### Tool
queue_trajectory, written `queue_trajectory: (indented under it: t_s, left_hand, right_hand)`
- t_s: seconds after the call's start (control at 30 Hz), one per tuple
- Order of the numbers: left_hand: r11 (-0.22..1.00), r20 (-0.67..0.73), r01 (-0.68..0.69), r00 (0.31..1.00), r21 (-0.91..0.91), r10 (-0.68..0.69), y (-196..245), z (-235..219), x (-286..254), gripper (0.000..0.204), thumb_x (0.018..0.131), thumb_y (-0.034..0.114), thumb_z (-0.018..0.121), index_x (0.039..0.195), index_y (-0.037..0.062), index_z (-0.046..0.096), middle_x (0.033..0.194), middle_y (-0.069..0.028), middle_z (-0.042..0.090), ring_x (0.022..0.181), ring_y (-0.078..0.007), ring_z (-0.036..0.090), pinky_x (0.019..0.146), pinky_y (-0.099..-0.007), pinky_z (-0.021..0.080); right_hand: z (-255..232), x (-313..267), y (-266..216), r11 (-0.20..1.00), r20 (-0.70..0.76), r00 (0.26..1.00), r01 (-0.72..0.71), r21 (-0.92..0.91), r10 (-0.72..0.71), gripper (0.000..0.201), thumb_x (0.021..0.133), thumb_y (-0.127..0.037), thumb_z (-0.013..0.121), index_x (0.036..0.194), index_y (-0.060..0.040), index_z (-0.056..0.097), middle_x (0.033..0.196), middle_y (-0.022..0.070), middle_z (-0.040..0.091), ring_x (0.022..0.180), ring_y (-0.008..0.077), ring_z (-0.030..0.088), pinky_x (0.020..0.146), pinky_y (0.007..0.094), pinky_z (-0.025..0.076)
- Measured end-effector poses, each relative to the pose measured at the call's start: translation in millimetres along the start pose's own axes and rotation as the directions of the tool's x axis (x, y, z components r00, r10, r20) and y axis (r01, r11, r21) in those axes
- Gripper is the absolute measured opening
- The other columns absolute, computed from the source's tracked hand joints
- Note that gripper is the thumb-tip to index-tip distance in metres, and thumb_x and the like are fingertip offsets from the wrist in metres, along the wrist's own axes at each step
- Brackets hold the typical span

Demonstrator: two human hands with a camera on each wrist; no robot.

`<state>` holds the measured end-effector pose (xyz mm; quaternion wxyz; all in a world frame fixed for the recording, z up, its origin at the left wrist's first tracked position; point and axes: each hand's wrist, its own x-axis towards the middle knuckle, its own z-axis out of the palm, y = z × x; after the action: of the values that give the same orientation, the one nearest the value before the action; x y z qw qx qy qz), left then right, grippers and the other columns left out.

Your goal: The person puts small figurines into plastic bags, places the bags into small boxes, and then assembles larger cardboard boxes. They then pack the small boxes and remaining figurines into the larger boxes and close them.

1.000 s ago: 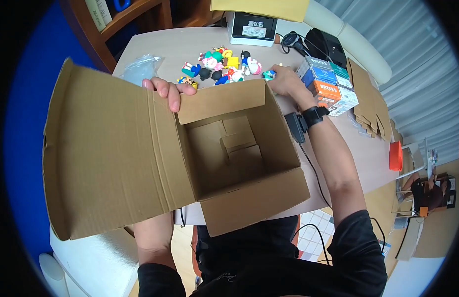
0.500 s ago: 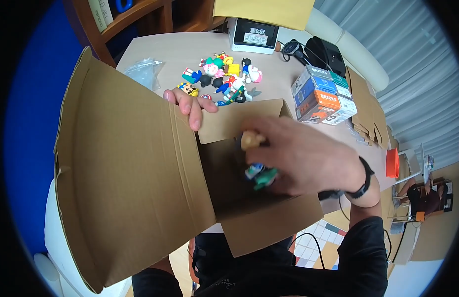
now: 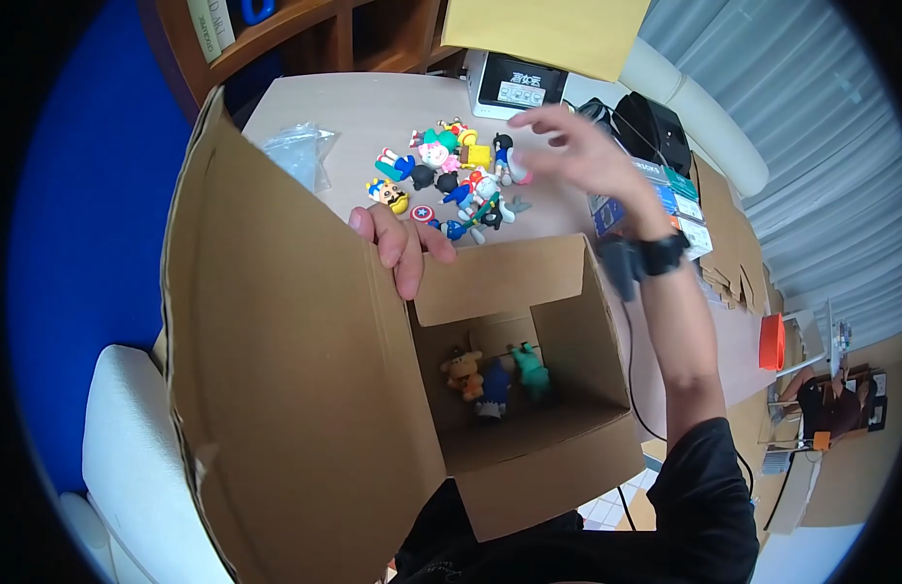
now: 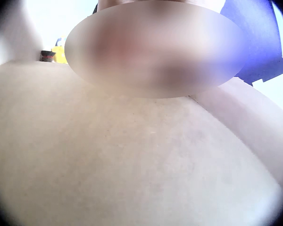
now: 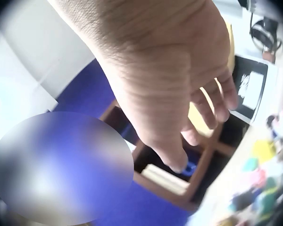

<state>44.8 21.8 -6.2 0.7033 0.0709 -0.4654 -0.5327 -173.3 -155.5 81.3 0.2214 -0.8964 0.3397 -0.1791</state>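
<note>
An open cardboard box point(image 3: 295, 331) is tilted towards me, its large flap standing out to the left. My left hand point(image 3: 402, 248) grips the box's far-left edge, fingers curled over the rim; its thumb is hidden. Inside lie a tan bear figurine point(image 3: 461, 376), a dark blue figurine point(image 3: 493, 389) and a green figurine point(image 3: 531, 370). Beyond the box, my right hand point(image 3: 592, 164) hovers beside a pile of small toy figurines point(image 3: 475, 156), fingers spread and holding nothing. The right wrist view shows that palm point(image 5: 198, 61) with fingers loosely bent. Cardboard point(image 4: 132, 155) fills most of the left wrist view.
A clear plastic bag point(image 3: 300, 154) lies on the table left of the figurines. Brick-toy boxes point(image 3: 689, 209) are stacked at the right, beside flattened cardboard point(image 3: 728, 234). A small white device with a screen point(image 3: 517, 86) stands at the back. An orange-red container point(image 3: 773, 341) sits at the right edge.
My right hand took figurines from the table, brought them into the box and let them go, then moved back out towards the pile. My left hand keeps its grip while the box has shifted slightly right.
</note>
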Motion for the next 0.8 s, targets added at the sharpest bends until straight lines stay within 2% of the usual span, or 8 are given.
queue_trajectory:
  t_s: [0.1,0.2,0.3,0.4,0.5,0.6,0.7,0.8]
  left_hand:
    - [0.999,0.011,0.036,0.999,-0.005,-0.036,-1.8,-5.3,-1.8,0.052,0.107,0.034,0.008,0.083,0.0146,0.050,0.064,-0.0044,0.055,0.083,-0.0248,0.057,0.094,-0.0453,0.045]
    - [0.997,0.068,0.078,0.995,0.003,-0.078,5.1,-6.1,0.4,0.053,0.106,0.036,0.008,0.083,0.0149,0.051,0.066,-0.0053,0.056,0.089,-0.0270,0.056,0.095,-0.0456,0.044]
    - [0.994,0.095,0.078,0.993,-0.081,-0.070,-0.8,-10.6,-1.1,0.055,0.106,0.037,0.007,0.084,0.0144,0.051,0.068,-0.0062,0.057,0.093,-0.0288,0.055,0.097,-0.0458,0.043]
    - [0.991,0.127,0.061,0.991,-0.115,-0.046,-3.7,-12.2,-0.1,0.056,0.106,0.037,0.005,0.085,0.0141,0.052,0.069,-0.0062,0.058,0.096,-0.0297,0.056,0.097,-0.0461,0.042]
    - [0.991,0.188,0.065,0.981,-0.116,-0.042,-4.6,-19.4,1.2,0.057,0.106,0.037,0.005,0.086,0.0135,0.053,0.070,-0.0066,0.058,0.100,-0.0308,0.056,0.098,-0.0469,0.043]
    - [0.986,0.164,0.079,0.985,-0.149,-0.054,-3.1,-14.3,0.8,0.057,0.106,0.037,0.005,0.086,0.0135,0.053,0.072,-0.0073,0.059,0.105,-0.0317,0.055,0.099,-0.0479,0.044]
    - [0.971,0.193,0.090,0.980,-0.223,-0.047,-4.5,-12.0,2.9,0.058,0.106,0.036,0.005,0.087,0.0132,0.054,0.074,-0.0084,0.060,0.107,-0.0326,0.055,0.099,-0.0486,0.044]
    - [0.971,0.243,0.103,0.969,-0.214,-0.050,-4.4,-17.6,4.7,0.058,0.106,0.036,0.004,0.088,0.0127,0.054,0.076,-0.0093,0.060,0.109,-0.0330,0.055,0.100,-0.0483,0.043]
  right_hand:
    - [49.2,13.1,47.4,0.978,0.193,0.981,0.026,-0.209,0.016,0.067,0.071,-0.033,0.082,0.133,-0.0220,0.058,0.146,0.0207,0.038,0.120,0.0286,0.053,0.097,0.0354,0.044]
    - [69.3,19.6,39.6,0.989,0.300,0.948,-0.064,-0.129,0.101,0.081,0.065,-0.039,0.085,0.138,-0.0235,0.054,0.153,0.0221,0.024,0.130,0.0326,0.044,0.100,0.0369,0.044]
    - [70.3,15.4,25.7,0.983,0.316,0.948,0.025,-0.181,0.034,0.076,0.067,-0.041,0.084,0.134,-0.0217,0.056,0.151,0.0190,0.027,0.130,0.0340,0.042,0.101,0.0386,0.043]
    - [63.5,15.3,12.7,0.969,0.404,0.902,-0.053,-0.242,0.150,0.067,0.068,-0.041,0.084,0.127,-0.0180,0.061,0.146,0.0159,0.033,0.130,0.0336,0.041,0.101,0.0396,0.042]
    - [60.2,7.9,9.0,0.964,0.402,0.891,-0.122,-0.238,0.212,0.061,0.069,-0.042,0.083,0.119,-0.0143,0.063,0.137,0.0138,0.040,0.124,0.0334,0.044,0.101,0.0397,0.041]
    - [63.1,-4.4,14.5,0.972,0.326,0.926,-0.130,-0.195,0.189,0.053,0.071,-0.038,0.083,0.112,-0.0116,0.063,0.127,0.0120,0.045,0.118,0.0324,0.048,0.100,0.0383,0.041]
    - [67.4,-12.6,27.7,0.995,0.280,0.959,-0.019,-0.099,0.046,0.041,0.074,-0.030,0.082,0.104,-0.0091,0.062,0.120,0.0083,0.048,0.112,0.0297,0.052,0.099,0.0357,0.042]
    - [79.3,-20.0,46.2,0.995,0.207,0.977,0.042,0.088,-0.059,0.033,0.076,-0.021,0.080,0.097,-0.0069,0.059,0.113,0.0078,0.050,0.109,0.0259,0.053,0.096,0.0321,0.043]
